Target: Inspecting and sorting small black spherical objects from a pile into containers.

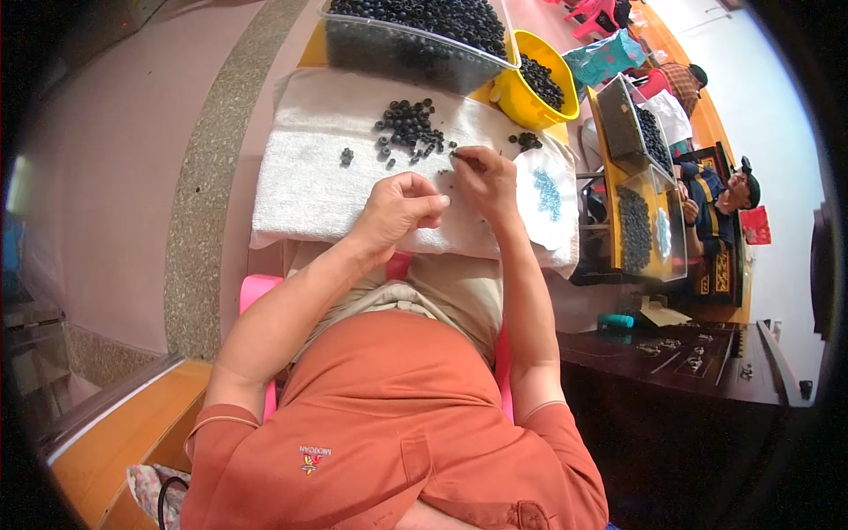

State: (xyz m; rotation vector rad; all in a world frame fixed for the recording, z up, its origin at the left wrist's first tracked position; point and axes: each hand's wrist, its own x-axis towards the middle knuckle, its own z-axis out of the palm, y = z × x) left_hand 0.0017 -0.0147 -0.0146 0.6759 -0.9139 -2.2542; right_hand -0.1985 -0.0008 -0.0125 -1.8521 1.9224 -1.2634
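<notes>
Head view, white towel [305, 190], pink floor [132, 168], right grip [488, 183] pinching bead [454, 154], left grip [397, 210] unclear

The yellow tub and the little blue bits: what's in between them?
A small heap of black beads lies between the yellow tub and the blue bits, as the head view shows.

A table [312, 51] holds a clear bin [389, 66] and a towel [309, 194] with black beads [408, 124].
</notes>
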